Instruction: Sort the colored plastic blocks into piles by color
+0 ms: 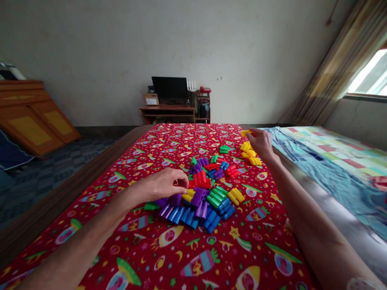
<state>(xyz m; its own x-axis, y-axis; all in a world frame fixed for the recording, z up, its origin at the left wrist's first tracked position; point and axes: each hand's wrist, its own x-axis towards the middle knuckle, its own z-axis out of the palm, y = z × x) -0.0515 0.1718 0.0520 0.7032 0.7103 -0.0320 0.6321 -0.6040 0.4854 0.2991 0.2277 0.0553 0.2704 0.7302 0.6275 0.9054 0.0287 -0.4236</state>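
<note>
My left hand [167, 183] is at the left side of a pile of coloured plastic building blocks. Its thumb and forefinger come together at the upper end of a yellow block [188, 196], which lies against a purple block [199, 195]. Farther off on the right, my right hand [262, 141] pinches another yellow block [245, 132] by its end, raised over a small group of yellow blocks [248, 152]. Red blocks [200, 178], green blocks [217, 195] and blue blocks [212, 220] make up much of the pile, partly hidden behind the left hand.
A red patterned cloth [169, 257] covers the table. One loose yellow block [236, 196] lies at the pile's right edge, and a green block [224, 149] sits behind it. To the right is a bed [326, 161]; a desk with a monitor [169, 88] stands by the wall.
</note>
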